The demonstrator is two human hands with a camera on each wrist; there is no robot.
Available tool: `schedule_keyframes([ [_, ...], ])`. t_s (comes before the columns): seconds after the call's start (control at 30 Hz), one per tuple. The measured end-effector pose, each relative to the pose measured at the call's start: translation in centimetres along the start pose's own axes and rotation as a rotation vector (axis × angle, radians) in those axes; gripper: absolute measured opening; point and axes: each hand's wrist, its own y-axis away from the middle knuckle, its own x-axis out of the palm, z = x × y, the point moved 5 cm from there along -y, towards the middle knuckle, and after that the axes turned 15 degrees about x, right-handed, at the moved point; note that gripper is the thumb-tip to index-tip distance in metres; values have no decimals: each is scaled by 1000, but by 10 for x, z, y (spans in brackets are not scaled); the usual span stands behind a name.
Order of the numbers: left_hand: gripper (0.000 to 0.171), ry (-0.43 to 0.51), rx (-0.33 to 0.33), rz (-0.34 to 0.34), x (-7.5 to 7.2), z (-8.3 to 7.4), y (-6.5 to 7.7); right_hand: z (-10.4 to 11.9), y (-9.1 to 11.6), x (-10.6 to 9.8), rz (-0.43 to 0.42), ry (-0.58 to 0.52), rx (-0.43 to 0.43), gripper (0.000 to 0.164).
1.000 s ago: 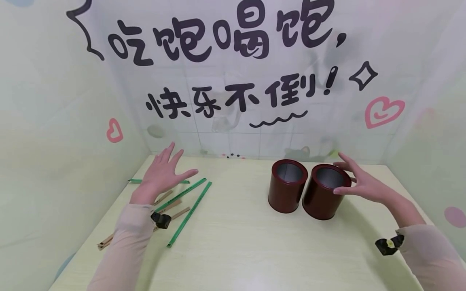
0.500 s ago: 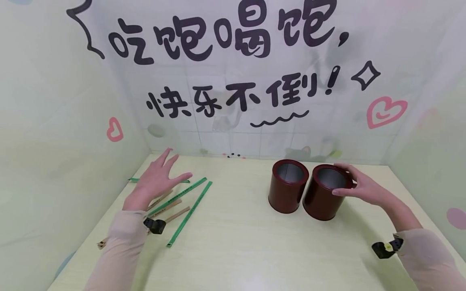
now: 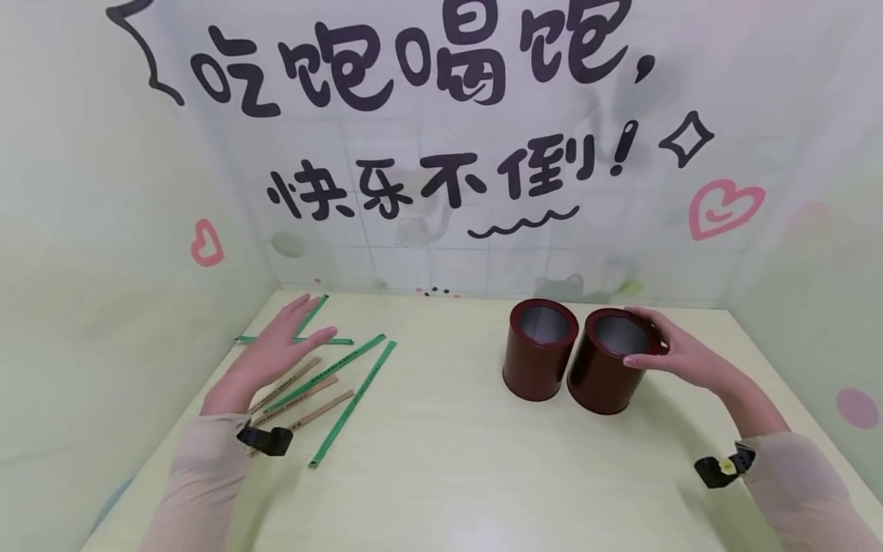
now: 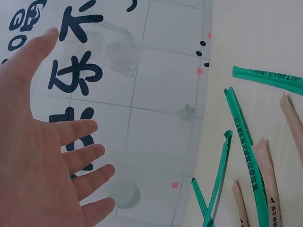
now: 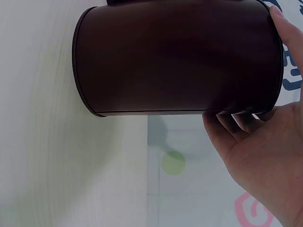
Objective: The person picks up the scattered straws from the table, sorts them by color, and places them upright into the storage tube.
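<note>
My left hand (image 3: 265, 354) hovers above the scattered straws at the left of the table, fingers straight and thumb spread, with nothing held. Several straws in green wrappers (image 3: 353, 405) and several in brown paper wrappers (image 3: 321, 409) lie under and beside it; the left forearm hides some of them. At the right, my right hand (image 3: 690, 362) grips the top of a dark red can (image 3: 599, 385), thumb on the near side and fingers behind it. In the right wrist view the fingers curl round the can's side (image 5: 175, 56). The can stands upright with its mouth uncovered.
A second dark red can (image 3: 534, 368), also with its mouth uncovered, stands close to the left of the gripped one. The pale wooden table (image 3: 441, 460) meets a printed wall sheet (image 3: 441, 261) at the back, with more sheets at both sides.
My left hand has drawn back and to the left, uncovering more of the straws. The right hand's fingers have closed in around the can's rim; the cans have stayed in place.
</note>
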Motion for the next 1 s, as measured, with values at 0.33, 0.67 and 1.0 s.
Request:
schedule_keyframes([
  [0.33, 78, 152, -38, -46, -6, 28, 30, -2, -1, 1, -4, -28, -19, 71],
  [0.67, 77, 201, -172, -27, -13, 58, 65, -2, -2, 0, -24, -33, -13, 73],
  [1.0, 71, 331, -211, -52, -4, 89, 108, -4, -1, 2, -16, -49, -5, 74],
])
